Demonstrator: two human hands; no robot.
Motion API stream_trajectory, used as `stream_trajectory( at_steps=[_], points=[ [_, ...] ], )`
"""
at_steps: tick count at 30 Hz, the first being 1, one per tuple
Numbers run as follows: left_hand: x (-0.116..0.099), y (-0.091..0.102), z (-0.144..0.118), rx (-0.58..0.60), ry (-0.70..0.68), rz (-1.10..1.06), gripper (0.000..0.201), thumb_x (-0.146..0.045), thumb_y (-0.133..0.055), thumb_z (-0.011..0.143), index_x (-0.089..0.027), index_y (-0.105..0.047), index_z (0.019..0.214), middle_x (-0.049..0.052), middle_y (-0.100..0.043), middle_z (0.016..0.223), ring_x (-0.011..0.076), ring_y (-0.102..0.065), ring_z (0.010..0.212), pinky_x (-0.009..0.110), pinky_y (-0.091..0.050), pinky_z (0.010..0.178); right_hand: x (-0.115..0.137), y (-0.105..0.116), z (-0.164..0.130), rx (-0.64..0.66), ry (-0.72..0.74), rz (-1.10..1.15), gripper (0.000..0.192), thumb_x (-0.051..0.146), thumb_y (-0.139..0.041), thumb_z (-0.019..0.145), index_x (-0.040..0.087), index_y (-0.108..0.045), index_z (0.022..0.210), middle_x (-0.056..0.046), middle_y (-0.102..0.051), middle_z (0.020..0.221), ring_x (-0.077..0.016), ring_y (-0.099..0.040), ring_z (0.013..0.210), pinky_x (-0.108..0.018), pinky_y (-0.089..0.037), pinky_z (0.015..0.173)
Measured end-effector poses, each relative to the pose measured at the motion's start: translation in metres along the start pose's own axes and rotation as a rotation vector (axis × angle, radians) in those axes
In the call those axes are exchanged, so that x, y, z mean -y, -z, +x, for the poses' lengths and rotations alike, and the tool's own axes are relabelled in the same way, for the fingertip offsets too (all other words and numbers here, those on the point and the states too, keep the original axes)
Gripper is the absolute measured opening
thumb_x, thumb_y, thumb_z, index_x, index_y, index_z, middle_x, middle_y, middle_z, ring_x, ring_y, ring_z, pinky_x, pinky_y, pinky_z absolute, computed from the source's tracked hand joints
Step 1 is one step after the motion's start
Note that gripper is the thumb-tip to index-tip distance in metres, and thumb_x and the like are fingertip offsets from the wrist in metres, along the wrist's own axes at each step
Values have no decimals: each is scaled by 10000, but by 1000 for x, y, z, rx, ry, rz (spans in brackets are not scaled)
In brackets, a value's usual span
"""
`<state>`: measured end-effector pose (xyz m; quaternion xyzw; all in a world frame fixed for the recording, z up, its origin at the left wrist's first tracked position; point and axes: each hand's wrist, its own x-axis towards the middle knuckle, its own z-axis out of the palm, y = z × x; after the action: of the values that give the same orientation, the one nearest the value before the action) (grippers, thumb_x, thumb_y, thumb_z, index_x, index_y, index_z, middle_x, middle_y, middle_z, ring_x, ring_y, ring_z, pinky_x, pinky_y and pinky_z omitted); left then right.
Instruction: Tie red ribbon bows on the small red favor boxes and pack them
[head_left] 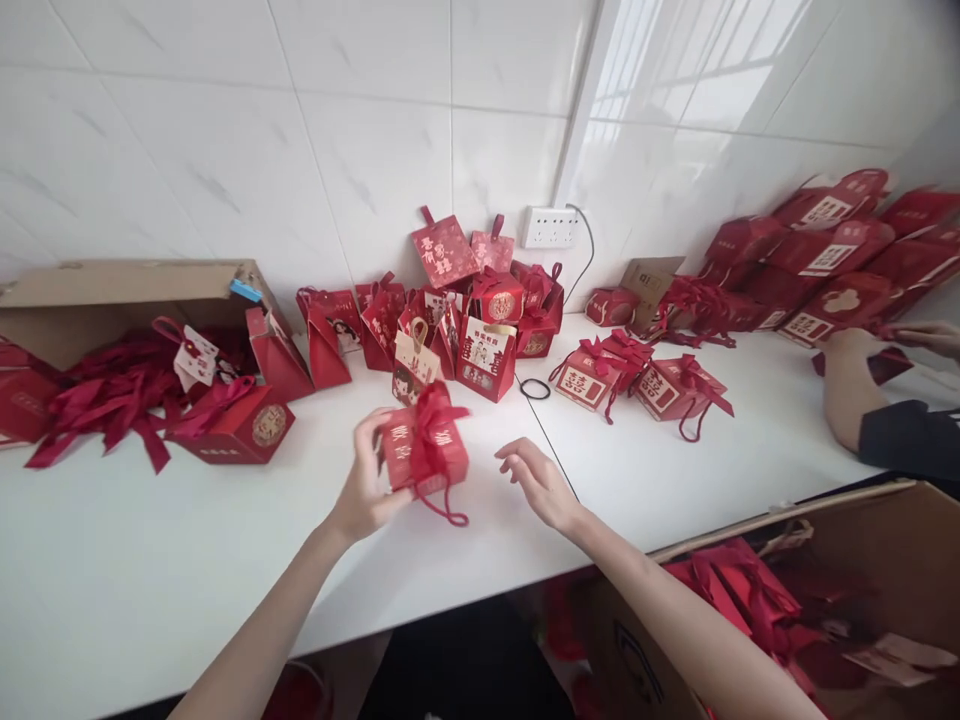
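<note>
**Red box in your left hand, right hand free beside it**

Your left hand [365, 490] grips a small red gift box [424, 452] by its left end, fingers curled over the near face and thumb around the side. The box sits just above the white table [150, 590], near its front edge and in front of the cluster of red boxes [465, 330] against the tiled wall. Its long axis runs left to right, slightly raised at the right end; the printed face tilts up toward you. A ribbon bow [435, 415] stands on top, and a ribbon loop [450, 512] dangles below the right corner.

Your right hand [536, 482] hovers just right of the box, palm down, fingers loosely spread, holding nothing and not touching it.

Another person's arm [851, 390] rests on the table at far right.
</note>
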<state>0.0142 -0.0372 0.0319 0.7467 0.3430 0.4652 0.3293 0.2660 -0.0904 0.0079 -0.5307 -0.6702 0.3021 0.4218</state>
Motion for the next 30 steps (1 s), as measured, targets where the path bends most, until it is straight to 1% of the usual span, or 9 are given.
stream_trajectory(
  at_steps=[7, 9, 12, 16, 18, 21, 24, 26, 30],
  points=[
    [16, -29, 26, 665, 328, -497, 754, -259, -657, 609, -278, -407, 1320, 104, -473, 1370, 325, -499, 1211, 430, -499, 885, -3, 14, -4, 32, -141, 167, 532, 620, -289, 885, 193, -457, 1155, -112, -546, 1098, -196, -581, 909, -378, -514, 740],
    [20, -39, 31, 738, 380, -538, 669, -253, -636, 666, -276, -448, 1307, 90, -517, 1342, 306, -527, 1186, 420, -503, 879, -1, 16, -4, 82, -131, 150, 543, 625, -290, 884, 197, -455, 1173, -110, -554, 1132, -209, -571, 985, -408, -483, 836],
    [24, -53, 30, 561, 361, -469, 444, -269, -628, 690, -208, -589, 1128, 103, -613, 1215, 281, -582, 1104, 399, -500, 873, -1, 15, -1, 56, -101, 113, 520, 619, -330, 878, 190, -479, 1131, -100, -573, 1126, -224, -549, 1057, -422, -429, 922],
    [30, -54, 21, 118, 420, -342, 250, -285, -574, 698, -176, -611, 920, 70, -661, 960, 216, -626, 897, 355, -510, 789, 1, 18, -4, -137, -122, 31, 488, 587, -282, 901, 184, -515, 1048, -92, -567, 1018, -201, -581, 877, -375, -494, 742],
    [30, -47, 18, 5, 411, -313, 163, -297, -539, 728, -180, -595, 826, 34, -620, 800, 177, -601, 764, 325, -502, 730, 11, 23, -11, -285, -8, -157, 422, 528, -322, 909, 181, -525, 1038, -90, -533, 962, -195, -554, 811, -367, -487, 682],
    [21, -41, 15, 58, 331, -321, 177, -353, -514, 785, -186, -573, 774, 13, -555, 693, 157, -555, 681, 302, -484, 681, 37, 24, -23, -346, 314, -507, 215, 351, -496, 874, 185, -544, 1002, -77, -522, 895, -201, -526, 810, -363, -452, 688],
    [8, -43, 12, 199, 249, -298, 211, -384, -543, 798, -186, -581, 863, 31, -582, 788, 166, -563, 744, 299, -484, 705, 61, 8, -29, -120, 582, -701, 154, 246, -530, 861, 193, -568, 1001, -70, -593, 893, -202, -549, 840, -355, -425, 721],
    [4, -47, 10, 245, 222, -270, 212, -375, -567, 800, -192, -575, 908, 26, -586, 815, 164, -562, 762, 295, -484, 718, 67, -9, -29, 5, 633, -778, 225, 257, -489, 886, 172, -565, 1080, -100, -624, 990, -229, -554, 944, -379, -413, 787],
    [7, -51, 9, 210, 203, -221, 139, -328, -545, 835, -196, -561, 795, 1, -571, 756, 144, -549, 727, 274, -473, 711, 58, -35, -26, -17, 523, -859, 314, 192, -424, 910, 131, -517, 1203, -137, -614, 1069, -246, -548, 990, -412, -403, 849]
  ],
)
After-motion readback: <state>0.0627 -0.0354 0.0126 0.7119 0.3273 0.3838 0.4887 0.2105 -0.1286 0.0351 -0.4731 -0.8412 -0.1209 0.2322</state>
